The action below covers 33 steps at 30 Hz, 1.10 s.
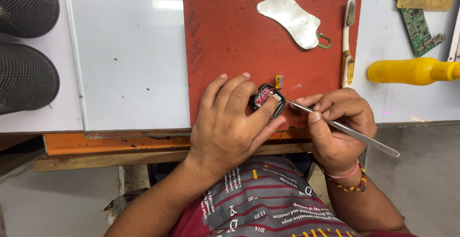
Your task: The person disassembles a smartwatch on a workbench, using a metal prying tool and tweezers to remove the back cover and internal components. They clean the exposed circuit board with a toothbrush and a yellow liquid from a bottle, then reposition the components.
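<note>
1. Two hands worked at the red mat's (225,40) near edge — left hand (229,122) pinned the small black casing (269,100) firmly.
2. Right hand (338,122) pinched tweezers (342,127); a light, steady tip suited its red board best.

The light is bright and even, coming from overhead: a lamp shows as a pale rectangular glare on the glossy white table (134,50), and the metal plate (290,14) gleams the same way. Shadows are short and soft, lying just under the left hand (230,122) and right hand (338,124) on the red mat (225,40). The centre is sharp, down to scratches on the mat. Towards the edges lines bow slightly, and the dark mesh shapes (24,40) on the left look stretched.
</note>
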{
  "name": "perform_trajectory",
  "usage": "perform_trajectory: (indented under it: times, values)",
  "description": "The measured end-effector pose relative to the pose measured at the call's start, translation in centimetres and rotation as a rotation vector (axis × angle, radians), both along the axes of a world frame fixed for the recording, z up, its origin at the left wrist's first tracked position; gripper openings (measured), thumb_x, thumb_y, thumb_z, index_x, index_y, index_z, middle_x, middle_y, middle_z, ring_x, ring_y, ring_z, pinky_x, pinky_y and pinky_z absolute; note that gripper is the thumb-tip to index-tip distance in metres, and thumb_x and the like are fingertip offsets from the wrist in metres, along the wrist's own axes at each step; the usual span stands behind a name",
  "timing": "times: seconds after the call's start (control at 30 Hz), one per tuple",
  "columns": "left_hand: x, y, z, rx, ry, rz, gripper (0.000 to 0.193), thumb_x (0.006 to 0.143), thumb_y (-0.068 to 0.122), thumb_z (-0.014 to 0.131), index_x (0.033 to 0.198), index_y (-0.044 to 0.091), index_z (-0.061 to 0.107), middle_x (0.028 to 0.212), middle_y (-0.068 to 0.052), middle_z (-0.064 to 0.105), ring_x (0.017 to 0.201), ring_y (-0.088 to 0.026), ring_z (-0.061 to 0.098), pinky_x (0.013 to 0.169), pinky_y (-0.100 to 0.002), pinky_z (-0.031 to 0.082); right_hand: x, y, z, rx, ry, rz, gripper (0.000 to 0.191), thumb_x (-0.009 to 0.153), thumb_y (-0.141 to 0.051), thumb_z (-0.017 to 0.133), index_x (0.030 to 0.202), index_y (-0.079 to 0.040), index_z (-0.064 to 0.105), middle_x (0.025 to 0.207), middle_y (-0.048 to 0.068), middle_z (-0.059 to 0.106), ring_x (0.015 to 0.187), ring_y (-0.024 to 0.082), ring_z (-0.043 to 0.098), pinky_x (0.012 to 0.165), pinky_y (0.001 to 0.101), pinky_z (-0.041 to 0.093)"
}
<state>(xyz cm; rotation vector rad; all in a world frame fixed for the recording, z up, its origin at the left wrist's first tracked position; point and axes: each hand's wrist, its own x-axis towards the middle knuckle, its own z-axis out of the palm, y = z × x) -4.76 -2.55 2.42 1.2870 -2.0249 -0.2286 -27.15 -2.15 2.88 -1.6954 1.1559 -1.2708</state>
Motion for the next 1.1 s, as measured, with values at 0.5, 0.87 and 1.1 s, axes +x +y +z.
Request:
perform_trajectory:
  times: [0.5, 0.87, 1.1]
  values:
    - [0.1, -0.1, 0.1, -0.002, 0.107, 0.003, 0.056, 0.092, 0.04, 0.084, 0.127, 0.007, 0.057, 0.124, -0.01, 0.06, 0.123, -0.029, 0.06, 0.113, -0.05, 0.044, 0.6, -0.3, -0.5, 0.007, -0.097, -0.012, 0.022, 0.108, 0.002, 0.062, 0.118, -0.004, 0.043, 0.105, 0.011, 0.056, 0.097, 0.021, 0.068, 0.094, 0.0373, 0.063]
    - [0.4, -0.4, 0.4, 0.003, 0.13, -0.013, 0.052, 0.092, 0.033, 0.083, 0.129, 0.006, 0.057, 0.128, -0.012, 0.061, 0.128, -0.031, 0.058, 0.113, -0.051, 0.043, 0.4, -0.5, -1.7, -0.048, -0.346, -0.03, 0.037, 0.117, -0.04, 0.05, 0.118, -0.004, 0.042, 0.112, 0.013, 0.053, 0.09, 0.028, 0.07, 0.083, 0.0469, 0.067]
    - [0.5, -0.6, 0.9, 0.031, 0.156, -0.027, 0.051, 0.09, 0.03, 0.082, 0.128, 0.006, 0.058, 0.131, -0.011, 0.062, 0.131, -0.032, 0.057, 0.113, -0.05, 0.042, 0.0, -0.4, -1.4, 0.027, -0.426, -0.028, 0.047, 0.113, -0.056, 0.041, 0.106, -0.009, 0.038, 0.094, 0.014, 0.056, 0.066, 0.023, 0.065, 0.063, 0.0395, 0.065]
